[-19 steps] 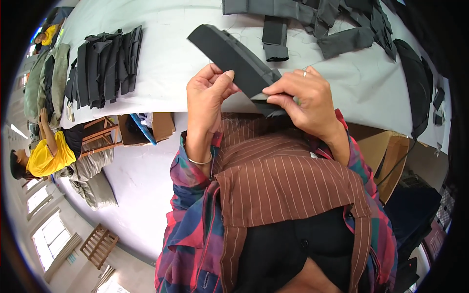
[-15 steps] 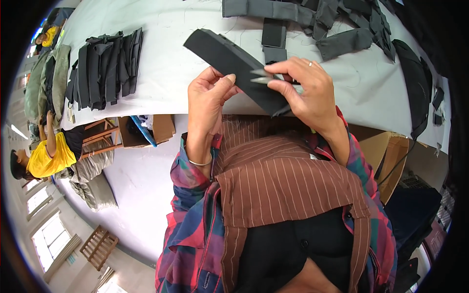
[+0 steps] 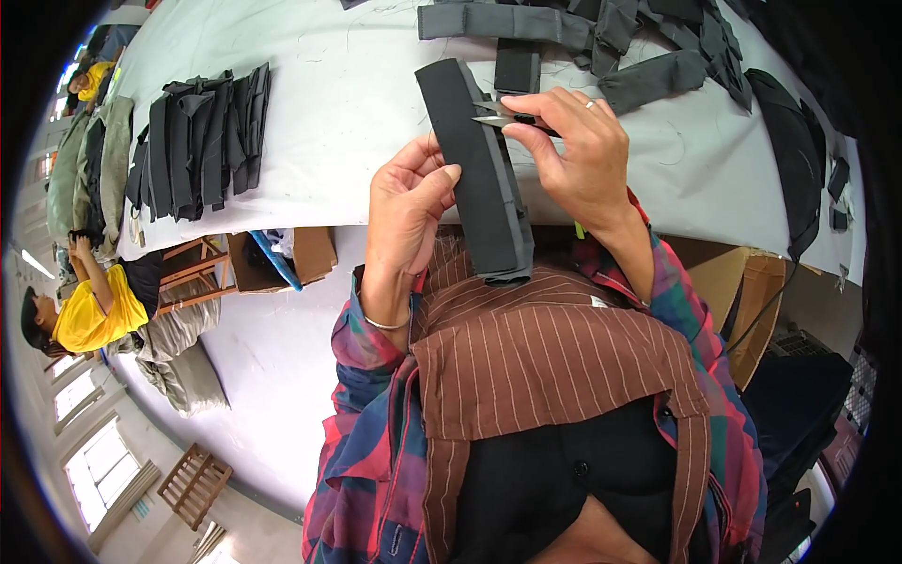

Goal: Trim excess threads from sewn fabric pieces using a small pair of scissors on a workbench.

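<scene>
My left hand (image 3: 404, 202) pinches a long, folded black fabric piece (image 3: 479, 188) by its left edge, thumb on top. The piece is upright in front of me, its lower end reaching over my brown striped apron (image 3: 564, 348). In my right hand (image 3: 584, 155) is a small pair of thread snips (image 3: 490, 120), gripped between thumb and fingers. Their two pointed blades are apart and lie at the right edge of the fabric, near its upper part. Whether a thread is between the blades is too small to tell.
On the white-covered table (image 3: 348, 122) a row of black fabric pieces (image 3: 202, 141) lies at the left. More dark pieces (image 3: 512, 23) are heaped at the far right. A cardboard box (image 3: 756, 301) stands below the table at right. A person in yellow (image 3: 99, 315) works at far left.
The fabric piece has turned from a diagonal to a nearly upright position. My right hand has moved up with the snips, toward the piece's upper part.
</scene>
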Tool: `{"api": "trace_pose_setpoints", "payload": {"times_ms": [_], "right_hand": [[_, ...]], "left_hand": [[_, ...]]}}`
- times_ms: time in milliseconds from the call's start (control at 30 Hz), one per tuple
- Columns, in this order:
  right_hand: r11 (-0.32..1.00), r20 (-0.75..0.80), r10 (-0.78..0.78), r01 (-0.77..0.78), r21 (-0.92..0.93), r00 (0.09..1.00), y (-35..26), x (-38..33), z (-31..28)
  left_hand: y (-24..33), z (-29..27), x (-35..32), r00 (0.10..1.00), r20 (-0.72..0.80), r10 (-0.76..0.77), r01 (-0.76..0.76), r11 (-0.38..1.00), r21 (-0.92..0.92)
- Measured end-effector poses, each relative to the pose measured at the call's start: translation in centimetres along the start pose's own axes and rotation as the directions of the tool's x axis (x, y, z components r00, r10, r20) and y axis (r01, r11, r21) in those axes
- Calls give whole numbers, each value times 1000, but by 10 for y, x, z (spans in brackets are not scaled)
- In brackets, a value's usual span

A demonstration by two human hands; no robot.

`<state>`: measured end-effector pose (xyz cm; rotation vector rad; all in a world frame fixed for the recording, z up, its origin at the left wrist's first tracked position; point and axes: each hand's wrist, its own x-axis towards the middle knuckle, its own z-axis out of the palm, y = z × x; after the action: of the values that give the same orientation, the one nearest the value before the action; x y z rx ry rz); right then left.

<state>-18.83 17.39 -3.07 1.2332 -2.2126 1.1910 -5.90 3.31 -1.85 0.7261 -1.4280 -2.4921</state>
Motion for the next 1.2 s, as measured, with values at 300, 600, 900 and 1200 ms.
{"api": "trace_pose_setpoints", "payload": {"times_ms": [300, 600, 900, 1200], "right_hand": [[999, 3, -9, 9, -38, 1000, -1, -3, -12], [997, 4, -53, 53, -60, 999, -2, -2, -13], [920, 12, 290, -282, 273, 957, -1, -7, -17], [994, 78, 46, -54, 95, 996, -5, -10, -20]], "left_hand": [[2, 4, -5, 1000, -8, -16, 15, 999, -38], [4, 6, -9, 1000, -15, -23, 23, 1000, -1], [-3, 0, -13, 1000, -21, -23, 26, 993, 118], [-2, -1, -14, 997, -17, -75, 75, 997, -25]]}}
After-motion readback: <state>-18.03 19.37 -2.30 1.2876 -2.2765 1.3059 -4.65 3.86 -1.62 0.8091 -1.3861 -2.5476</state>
